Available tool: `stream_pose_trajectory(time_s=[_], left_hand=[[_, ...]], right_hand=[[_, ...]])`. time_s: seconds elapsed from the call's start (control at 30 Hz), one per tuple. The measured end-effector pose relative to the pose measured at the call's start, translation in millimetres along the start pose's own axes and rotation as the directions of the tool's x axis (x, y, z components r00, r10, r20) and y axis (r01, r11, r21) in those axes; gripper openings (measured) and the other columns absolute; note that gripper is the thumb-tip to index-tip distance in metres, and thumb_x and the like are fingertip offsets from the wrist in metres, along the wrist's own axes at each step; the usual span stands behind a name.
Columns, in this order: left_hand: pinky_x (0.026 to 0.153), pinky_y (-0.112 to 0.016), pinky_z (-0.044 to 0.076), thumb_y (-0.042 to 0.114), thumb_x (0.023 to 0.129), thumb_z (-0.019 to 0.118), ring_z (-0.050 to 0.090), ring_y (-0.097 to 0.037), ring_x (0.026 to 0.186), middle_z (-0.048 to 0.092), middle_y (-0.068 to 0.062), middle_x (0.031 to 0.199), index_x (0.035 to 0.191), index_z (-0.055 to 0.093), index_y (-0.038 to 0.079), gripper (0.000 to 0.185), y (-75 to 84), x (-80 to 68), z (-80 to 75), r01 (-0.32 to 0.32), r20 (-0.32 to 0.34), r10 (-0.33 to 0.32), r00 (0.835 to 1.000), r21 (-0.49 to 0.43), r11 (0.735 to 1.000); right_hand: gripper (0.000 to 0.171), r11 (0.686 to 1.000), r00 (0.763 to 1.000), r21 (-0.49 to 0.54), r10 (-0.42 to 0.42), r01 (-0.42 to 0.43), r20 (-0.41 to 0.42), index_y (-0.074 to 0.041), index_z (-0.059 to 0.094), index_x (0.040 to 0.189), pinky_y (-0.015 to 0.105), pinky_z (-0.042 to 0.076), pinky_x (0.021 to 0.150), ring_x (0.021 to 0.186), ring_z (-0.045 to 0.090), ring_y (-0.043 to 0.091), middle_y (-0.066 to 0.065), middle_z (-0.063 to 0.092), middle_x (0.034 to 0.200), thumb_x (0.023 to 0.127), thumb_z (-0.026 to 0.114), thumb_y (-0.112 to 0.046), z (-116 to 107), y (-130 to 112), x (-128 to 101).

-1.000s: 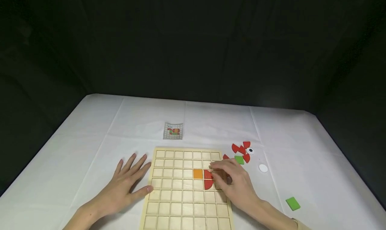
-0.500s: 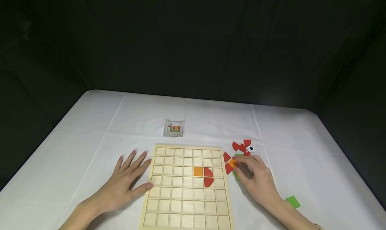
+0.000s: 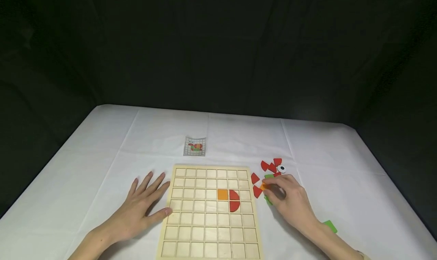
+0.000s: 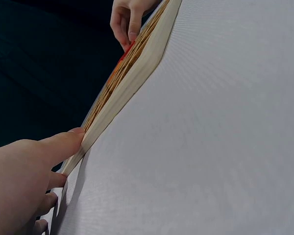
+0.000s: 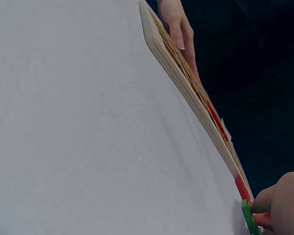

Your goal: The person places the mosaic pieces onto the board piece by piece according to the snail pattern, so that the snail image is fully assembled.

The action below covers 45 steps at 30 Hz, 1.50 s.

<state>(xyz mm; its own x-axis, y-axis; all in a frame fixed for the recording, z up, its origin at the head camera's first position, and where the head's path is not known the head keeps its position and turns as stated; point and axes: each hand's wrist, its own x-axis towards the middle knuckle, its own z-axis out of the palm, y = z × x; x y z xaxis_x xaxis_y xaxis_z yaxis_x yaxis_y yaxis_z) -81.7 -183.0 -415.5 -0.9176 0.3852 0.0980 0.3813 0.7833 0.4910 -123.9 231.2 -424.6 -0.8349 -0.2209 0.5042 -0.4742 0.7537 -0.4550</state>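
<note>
A pale wooden grid board [image 3: 209,235] lies on the white-covered table. Set in its cells are an orange square tile [image 3: 222,194] and two red quarter-circle tiles [image 3: 234,206] that meet as a half circle. Just right of the board, my right hand [image 3: 290,201] pinches a second orange square tile [image 3: 263,186] between thumb and fingertips, which partly cover it. Close by lie a red quarter-circle tile [image 3: 257,191] and a green tile [image 3: 268,200]. My left hand [image 3: 140,209] is spread flat, its thumb [image 4: 63,146] touching the board's left edge.
Beyond the board lies a small picture card [image 3: 194,146] with a coloured figure on a grid. Several loose red tiles [image 3: 264,166] and a white eye tile [image 3: 281,169] are up and right of the board. Another green square tile [image 3: 329,226] sits partly behind my right forearm.
My right hand has left the red tiles on the board, moved right to the loose pieces and taken the orange square tile between its fingers. The left hand stays in place.
</note>
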Motion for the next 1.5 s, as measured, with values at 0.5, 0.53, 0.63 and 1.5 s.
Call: stream_pose_trajectory(time_s=[0.5,0.53,0.63,1.5], left_hand=[[0.122,-0.06,-0.003,0.056,0.098,0.053,0.007,-0.038,0.154,0.023,-0.005,0.166,0.154,0.04,0.013,0.071,-0.2,-0.2,-1.2,0.002,0.0,-0.002,1.0,0.024,1.0],[0.122,-0.061,-0.003,0.056,0.098,0.053,0.007,-0.038,0.154,0.023,-0.005,0.166,0.154,0.04,0.013,0.071,0.0,0.5,-1.7,0.0,-0.001,0.0,1.0,0.026,1.0],[0.122,-0.06,-0.003,0.056,0.098,0.054,0.007,-0.038,0.154,0.023,-0.005,0.166,0.154,0.041,0.013,0.071,0.6,1.8,-3.2,-0.002,-0.005,0.002,1.0,0.027,1.0],[0.121,-0.062,-0.003,0.055,0.098,0.055,0.008,-0.039,0.154,0.024,-0.006,0.165,0.153,0.042,0.012,0.071,1.1,0.4,-1.3,-0.001,-0.003,0.001,1.0,0.012,1.0]], right_hand=[[0.037,0.998,0.997,0.012,0.06,-0.06,-0.038,-0.014,0.076,0.103,0.001,0.045,0.08,0.095,0.058,0.009,-0.003,0.071,0.097,0.071,0.087,0.002,-6,8,-2],[0.036,0.998,0.998,0.009,0.056,-0.055,-0.043,-0.013,0.076,0.103,0.001,0.045,0.08,0.095,0.057,0.008,-0.004,0.071,0.096,0.071,0.087,0.001,-6,8,-2],[0.033,0.999,0.997,0.0,0.053,-0.053,-0.052,-0.013,0.076,0.101,0.002,0.046,0.079,0.093,0.056,0.009,-0.005,0.072,0.092,0.072,0.087,-0.001,-6,7,0],[0.033,0.951,0.981,0.262,-0.186,0.166,0.056,-0.02,0.071,0.106,0.011,0.05,0.079,0.092,0.059,0.008,-0.008,0.068,0.102,0.078,0.086,-0.011,19,-33,-9]])
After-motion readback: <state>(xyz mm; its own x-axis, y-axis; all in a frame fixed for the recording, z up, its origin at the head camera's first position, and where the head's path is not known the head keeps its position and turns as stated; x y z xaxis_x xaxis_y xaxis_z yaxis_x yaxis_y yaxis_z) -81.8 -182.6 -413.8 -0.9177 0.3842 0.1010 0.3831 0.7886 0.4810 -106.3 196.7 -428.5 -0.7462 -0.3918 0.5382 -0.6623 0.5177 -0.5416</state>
